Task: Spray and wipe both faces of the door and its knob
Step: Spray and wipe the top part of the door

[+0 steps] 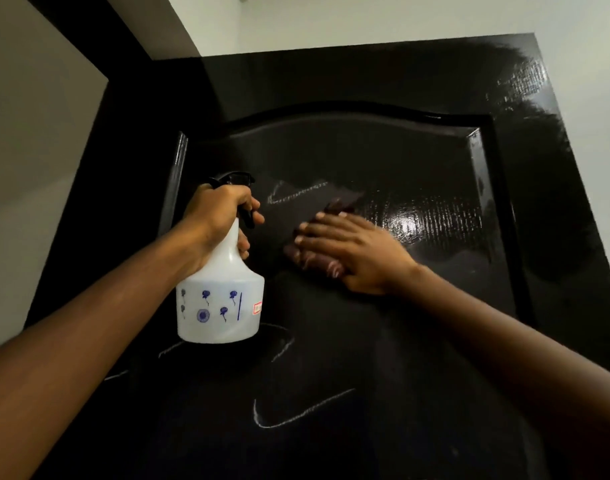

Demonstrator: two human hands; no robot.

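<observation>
Against door (365, 150), upper panel: right grip (352, 251) flat, fingers straight, pressing dark cloth (305, 254). Left grip (223, 216) curled round spray bottle (223, 299) neck, finger at trigger. Risks: cloth slides from under open palm; stray squeeze wets hand; low chalk marks (296, 410) missed. Bottle translucent, fill level unreadable. Knob out of view.

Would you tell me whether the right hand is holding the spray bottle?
No, the left hand grips the spray bottle, while the right hand presses a cloth against the door.
</observation>
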